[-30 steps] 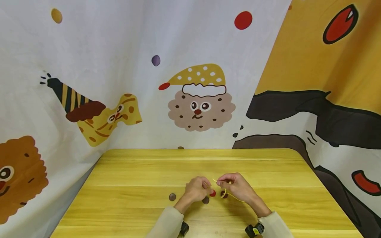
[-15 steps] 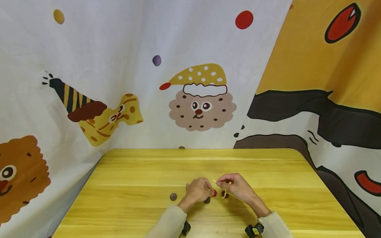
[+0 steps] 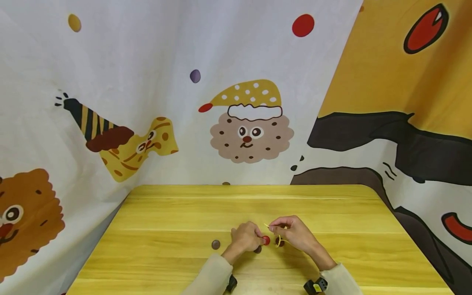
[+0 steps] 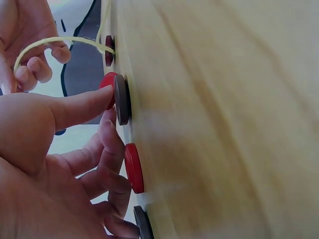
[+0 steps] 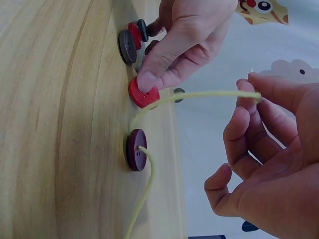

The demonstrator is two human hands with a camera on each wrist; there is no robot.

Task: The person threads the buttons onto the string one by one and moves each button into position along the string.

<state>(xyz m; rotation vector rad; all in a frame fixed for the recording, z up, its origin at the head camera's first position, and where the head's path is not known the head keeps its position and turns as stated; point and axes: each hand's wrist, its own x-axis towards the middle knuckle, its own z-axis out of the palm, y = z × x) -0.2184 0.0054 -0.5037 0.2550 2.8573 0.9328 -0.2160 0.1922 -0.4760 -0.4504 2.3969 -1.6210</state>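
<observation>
Two grips: right hand (image 5: 264,149) pinches yellow cord (image 5: 209,94); left hand (image 3: 245,237) presses red button (image 5: 142,93) (wrist views only).

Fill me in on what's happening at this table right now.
A person is working with buttons and a yellow string on a wooden table. The right hand pinches the string's end up off the table; the string already runs through a dark red button lying flat. The left hand presses a fingertip on a bright red button beside it. More buttons sit by the left hand, and a dark button lies apart farther left.
</observation>
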